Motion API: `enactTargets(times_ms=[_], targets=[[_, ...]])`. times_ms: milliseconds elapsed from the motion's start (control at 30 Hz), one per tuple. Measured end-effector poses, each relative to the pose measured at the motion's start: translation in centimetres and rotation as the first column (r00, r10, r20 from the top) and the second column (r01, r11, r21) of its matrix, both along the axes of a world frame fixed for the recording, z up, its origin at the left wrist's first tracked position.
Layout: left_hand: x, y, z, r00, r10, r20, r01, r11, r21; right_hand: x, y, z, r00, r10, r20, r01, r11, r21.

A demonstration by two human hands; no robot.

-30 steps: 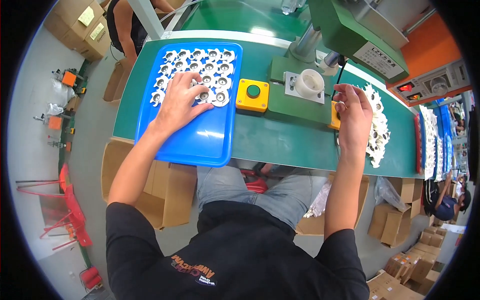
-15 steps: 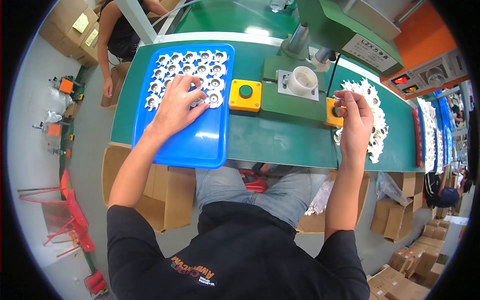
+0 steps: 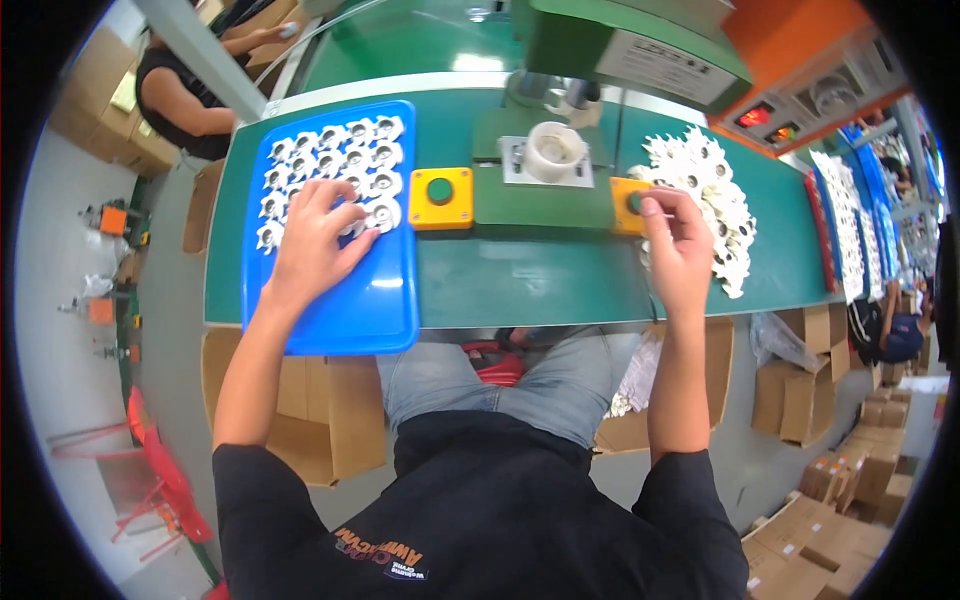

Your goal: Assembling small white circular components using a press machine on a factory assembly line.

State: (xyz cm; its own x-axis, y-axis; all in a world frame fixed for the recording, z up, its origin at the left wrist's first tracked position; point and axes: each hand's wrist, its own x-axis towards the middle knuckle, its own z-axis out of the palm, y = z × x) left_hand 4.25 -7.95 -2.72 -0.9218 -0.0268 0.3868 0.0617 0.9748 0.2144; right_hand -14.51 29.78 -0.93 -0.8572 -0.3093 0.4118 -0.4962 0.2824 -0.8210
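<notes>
My left hand (image 3: 318,243) is over the blue tray (image 3: 365,325), its fingers curled down round a white finned plastic part (image 3: 350,232) at the near end of the rows. Several like parts with dark centres (image 3: 328,163) lie in rows there. My right hand (image 3: 682,250) is raised beside the right yellow button box (image 3: 627,205), thumb and fingers pinched together. Whatever is in that pinch, if anything, cannot be made out. Just past this hand lies a heap of white finned parts (image 3: 725,200).
Between the hands stands a green press (image 3: 545,205) with a white round cup (image 3: 555,152) on its metal plate. Another yellow button box (image 3: 441,200) sits beside the tray. An orange control box (image 3: 800,80) hangs at upper right. A co-worker's arm (image 3: 190,110) shows at upper left.
The whole view has shifted, so the bench appears further left. My left hand stays curled at the tray's parts; my right hand sits slightly nearer me. The co-worker's lowered arm has risen.
</notes>
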Motion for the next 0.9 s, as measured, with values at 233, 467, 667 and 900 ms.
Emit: enactTargets(times_ms=[233, 467, 667, 900], targets=[[-3.3, 6.0, 1.8, 0.968, -0.211, -0.137, 0.211, 0.977, -0.008, -0.2, 0.8, -2.7, 0.813, -0.039, -0.582, 0.316, 0.868, 0.384], [-3.5, 7.6, 1.7, 0.975, -0.184, -0.128, 0.172, 0.980, -0.097, 0.1, 0.8, -3.5, 0.809, -0.053, -0.585, 0.342, 0.853, 0.395], [-4.4, 8.0, 2.1, 0.982, -0.168, -0.091, 0.165, 0.985, -0.040, -0.4, 2.6, -2.8, 0.835, 0.033, -0.549, 0.245, 0.872, 0.425], [-5.0, 8.1, 2.6, 0.982, -0.145, -0.117, 0.151, 0.988, 0.042, -2.6, 9.7, -4.2, 0.797, -0.309, -0.519, 0.553, 0.720, 0.420]])
